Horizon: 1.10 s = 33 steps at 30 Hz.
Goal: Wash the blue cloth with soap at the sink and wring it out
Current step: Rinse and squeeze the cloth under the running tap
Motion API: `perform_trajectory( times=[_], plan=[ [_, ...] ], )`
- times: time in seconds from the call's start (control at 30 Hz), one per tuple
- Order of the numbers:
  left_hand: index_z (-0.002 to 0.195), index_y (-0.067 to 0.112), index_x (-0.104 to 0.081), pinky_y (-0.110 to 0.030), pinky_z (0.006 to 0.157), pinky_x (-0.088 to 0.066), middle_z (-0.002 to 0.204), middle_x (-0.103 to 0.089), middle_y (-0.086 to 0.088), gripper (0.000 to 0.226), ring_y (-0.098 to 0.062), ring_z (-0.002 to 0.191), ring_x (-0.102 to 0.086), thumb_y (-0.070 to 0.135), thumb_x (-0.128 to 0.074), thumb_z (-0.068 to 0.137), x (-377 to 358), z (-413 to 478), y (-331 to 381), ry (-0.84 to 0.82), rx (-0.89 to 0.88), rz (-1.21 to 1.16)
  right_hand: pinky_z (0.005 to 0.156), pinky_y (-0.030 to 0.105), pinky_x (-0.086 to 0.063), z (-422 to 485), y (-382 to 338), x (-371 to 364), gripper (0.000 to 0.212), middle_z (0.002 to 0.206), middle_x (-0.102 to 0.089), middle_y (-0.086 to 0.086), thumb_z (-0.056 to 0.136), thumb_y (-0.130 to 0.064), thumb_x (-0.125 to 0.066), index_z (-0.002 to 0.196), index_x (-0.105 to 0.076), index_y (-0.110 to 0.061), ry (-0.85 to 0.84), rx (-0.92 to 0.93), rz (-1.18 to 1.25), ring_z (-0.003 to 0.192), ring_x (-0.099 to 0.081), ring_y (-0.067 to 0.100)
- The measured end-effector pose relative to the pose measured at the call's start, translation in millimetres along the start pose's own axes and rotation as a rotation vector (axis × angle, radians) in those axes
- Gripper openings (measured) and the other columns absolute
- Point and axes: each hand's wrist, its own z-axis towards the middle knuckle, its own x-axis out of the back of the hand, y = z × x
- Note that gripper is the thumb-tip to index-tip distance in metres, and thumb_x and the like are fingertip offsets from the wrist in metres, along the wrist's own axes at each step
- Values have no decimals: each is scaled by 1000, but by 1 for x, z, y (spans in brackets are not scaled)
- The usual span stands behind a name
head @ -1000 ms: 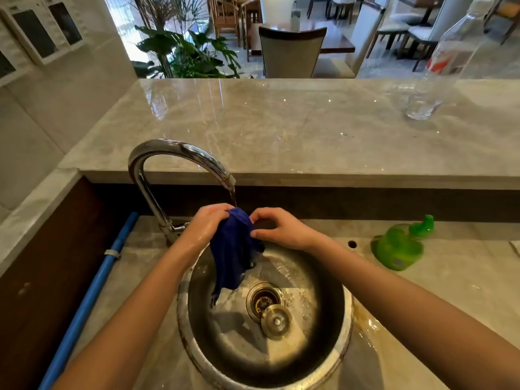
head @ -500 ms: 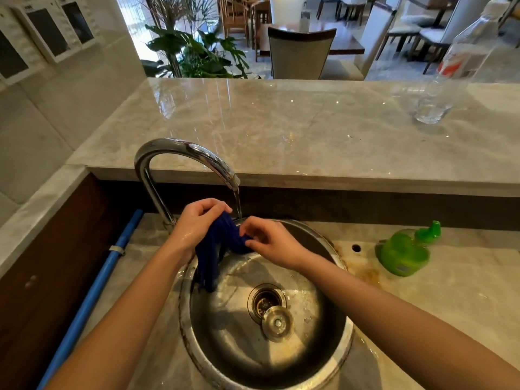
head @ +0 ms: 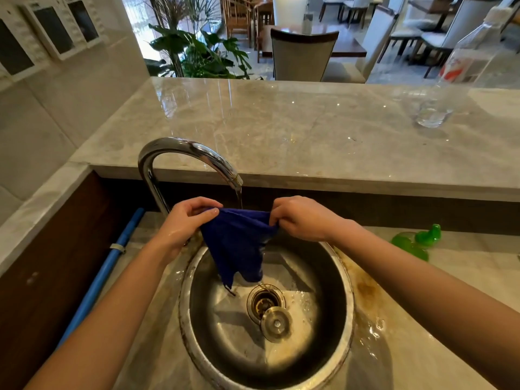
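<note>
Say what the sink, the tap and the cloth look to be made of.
The sink: likely stainless steel, brushed and dull, with soft grey reflections and stains along its rim. The tap: metal, probably chrome-plated, mirror-bright with sharp highlights on the curve. The cloth: soft textile, perhaps microfibre, deep blue and matte, hanging in limp folds.

Before you: cloth (head: 239,240) over sink (head: 348,305), under faucet (head: 180,146); soap dispenser (head: 412,244) right of sink; bottle (head: 461,71) on counter (head: 281,122) behind.

Green soap bottle (head: 408,244) partly hidden behind rt forearm (head: 394,257).
</note>
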Motion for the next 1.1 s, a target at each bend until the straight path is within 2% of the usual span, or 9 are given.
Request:
perform_trajectory(
  times=[0.13, 0.27, 0.37, 0.43, 0.5, 0.6, 0.77, 0.93, 1.1],
  plan=[
    [96, 26, -71, -26, 74, -49, 102, -70, -2, 18, -16, 97, -64, 13, -59, 89, 0, 8, -5, 49, -2, -40, 72, 27, -53, -5, 6, 5, 13, 91, -57, -7, 89, -37, -59, 92, -61, -24, 35, -72, 136, 79, -57, 8],
    [104, 20, -69, -24, 70, -54, 100, -70, -2, 21, -13, 90, -66, 12, -55, 92, -6, 9, -3, 66, 16, -124, 76, 31, -56, -4, 1, -10, 10, 90, -62, -2, 88, -18, -64, 85, -55, -20, 252, -216, 577, 82, -63, 12],
    [102, 19, -67, -23, 70, -57, 100, -68, -5, 20, -12, 86, -66, 9, -52, 93, -9, 9, -2, 50, 68, -322, 78, 37, -59, 1, -4, -14, 8, 97, -65, 5, 92, -8, -56, 95, -53, -14, 313, -344, 1006, 89, -68, 20],
    [103, 17, -66, -24, 68, -58, 98, -68, -6, 21, -14, 84, -65, 7, -50, 93, -12, 10, -1, 62, 136, -514, 73, 34, -59, 3, -8, -15, 12, 98, -66, 5, 94, -6, -52, 99, -52, -16, 318, -372, 1142, 87, -69, 21],
    [105, 17, -65, -30, 75, -57, 98, -68, -5, 21, -16, 87, -65, 8, -50, 93, -15, 9, -1, 69, 215, -689, 68, 29, -56, 5, -12, -14, 15, 96, -65, 5, 95, -4, -48, 99, -51, -18, 327, -387, 1277, 81, -67, 19],
    [104, 17, -64, -36, 82, -52, 97, -70, -5, 20, -20, 91, -64, 9, -49, 93, -20, 7, -1, 69, 270, -879, 71, 28, -53, 7, -15, -11, 17, 104, -60, 7, 96, -3, -45, 101, -53, -17, 329, -434, 1472, 84, -64, 18],
    [97, 19, -62, -30, 63, -55, 76, -73, 0, 17, -13, 70, -70, 10, -49, 93, -22, 8, 8, 98, 283, -973, 65, 22, -54, 7, -18, -10, 22, 108, -61, 8, 96, -5, -42, 113, -55, -12, 291, -490, 1724, 85, -63, 16],
    [95, 19, -62, -32, 71, -51, 79, -69, -2, 16, -14, 75, -63, 9, -50, 93, -25, 13, 16, 135, 303, -953, 59, 22, -54, 9, -20, -8, 22, 112, -59, 9, 96, -4, -43, 113, -54, -13, 325, -498, 1733, 87, -63, 17],
    [98, 19, -61, -34, 70, -51, 73, -73, -1, 18, -14, 74, -66, 9, -47, 95, -27, 10, 11, 113, 282, -956, 57, 22, -53, 7, -20, -11, 22, 109, -59, 7, 95, -3, -41, 107, -55, -15, 333, -507, 1717, 89, -61, 18]
  ],
)
